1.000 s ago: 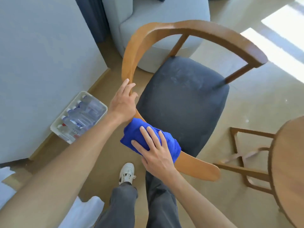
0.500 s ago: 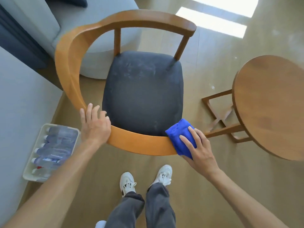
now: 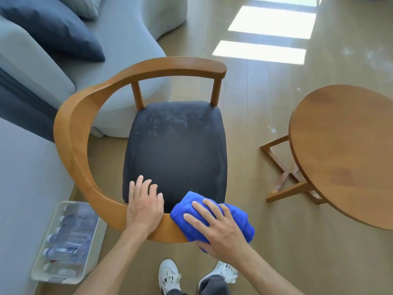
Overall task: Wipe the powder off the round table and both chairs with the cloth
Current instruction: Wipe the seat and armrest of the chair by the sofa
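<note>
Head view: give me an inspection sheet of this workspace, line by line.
Surface: dark chair seat shows pale powder smears near its far edge.
Job's things: blue cloth bunched on the wooden chair rail; round table to the right.
Clutter: tray of bottles on the floor.
Grips: left hand rests flat on the rail; right hand presses the cloth, fingers spread.
Cables: nothing seen.
Surroundings: grey sofa with dark cushion; sunlit wooden floor.

Chair (image 3: pixel 174 145): near rail section concealed beneath left hand (image 3: pixel 144 209), cloth (image 3: pixel 240 220) and right hand (image 3: pixel 219 228). Round table (image 3: pixel 344 150): cut by right edge. Bottle tray (image 3: pixel 63 241): labels blurred, unreadable. Sofa (image 3: pixel 119 39): cropped at left and top. Shoes (image 3: pixel 170 275): cut by bottom edge.
</note>
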Available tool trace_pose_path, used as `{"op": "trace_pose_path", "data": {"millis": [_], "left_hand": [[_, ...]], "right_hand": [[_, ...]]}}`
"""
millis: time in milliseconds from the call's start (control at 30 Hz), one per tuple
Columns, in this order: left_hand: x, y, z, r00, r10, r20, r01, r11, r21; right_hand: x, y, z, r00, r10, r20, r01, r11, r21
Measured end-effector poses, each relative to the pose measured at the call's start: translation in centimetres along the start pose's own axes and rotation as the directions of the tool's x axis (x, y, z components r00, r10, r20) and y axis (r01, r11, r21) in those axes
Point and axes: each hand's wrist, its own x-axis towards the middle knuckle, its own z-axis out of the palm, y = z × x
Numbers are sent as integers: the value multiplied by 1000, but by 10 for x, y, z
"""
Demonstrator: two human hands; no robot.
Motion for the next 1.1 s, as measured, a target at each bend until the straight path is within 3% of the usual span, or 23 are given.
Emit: {"op": "trace_pose_path", "data": {"millis": [367, 667, 867, 1100], "left_hand": [[-1, 28, 0, 987, -121, 107, 121, 993, 11], [0, 32, -10, 975, -144, 168, 145, 989, 2], [0, 30, -13, 972, -136, 190, 146, 989, -39], [4, 24, -6, 945, -178, 274, 209, 974, -86]], "right_hand": [[-10, 55, -4, 949, 305, 77, -314, 910, 271], [33, 61, -7, 818, 515, 256, -575, 721, 387], [86, 79, -1, 796, 538, 279, -605, 682, 410], [163, 90, 17, 806, 517, 290, -591, 735, 333]]}}
